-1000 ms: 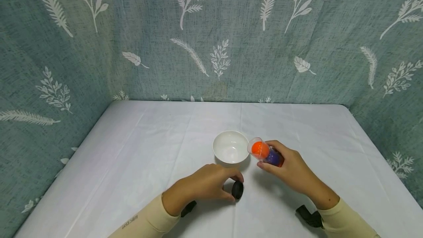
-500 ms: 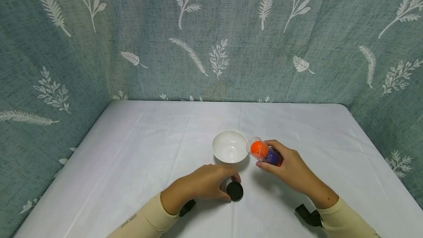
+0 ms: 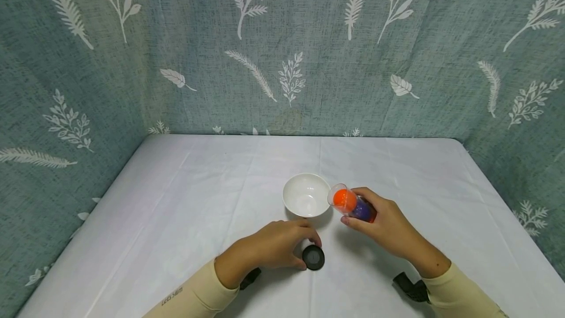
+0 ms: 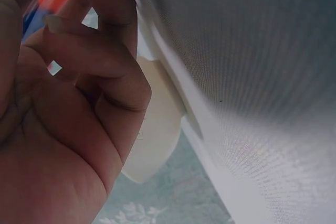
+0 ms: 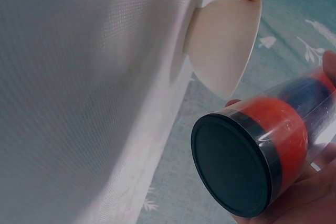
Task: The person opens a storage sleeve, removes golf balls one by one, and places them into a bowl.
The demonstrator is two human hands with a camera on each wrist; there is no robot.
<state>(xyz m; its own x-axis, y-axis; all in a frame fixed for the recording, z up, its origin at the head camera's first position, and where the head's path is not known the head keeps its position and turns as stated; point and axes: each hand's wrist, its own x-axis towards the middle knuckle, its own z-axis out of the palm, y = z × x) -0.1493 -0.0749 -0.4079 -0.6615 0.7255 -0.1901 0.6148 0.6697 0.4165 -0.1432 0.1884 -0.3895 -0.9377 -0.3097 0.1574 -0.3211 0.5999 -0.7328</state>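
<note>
My right hand [image 3: 386, 220] grips a clear plastic tube [image 5: 310, 114], tilted with its open mouth beside the white bowl's [image 3: 306, 195] right rim. An orange ball [image 3: 345, 200] shows near the mouth, with a purple-blue ball [image 3: 363, 209] behind it. In the right wrist view a red-orange ball [image 5: 278, 129] sits by the black base [image 5: 231, 163]. In front of the bowl, my left hand [image 3: 278, 244] pinches a round black lid [image 3: 313, 257] at its edge between thumb and fingers; its flat face points up. The left wrist view shows curled fingers [image 4: 105, 51], the lid hidden.
A white cloth [image 3: 212, 185] covers the table. Green leaf-patterned fabric [image 3: 198, 97] stands along its back and sides. Black straps [image 3: 412, 288] show below the wrists.
The lid has turned from nearly edge-on to face up in my left fingers. My right hand and the tube have barely moved, and the balls stay inside.
</note>
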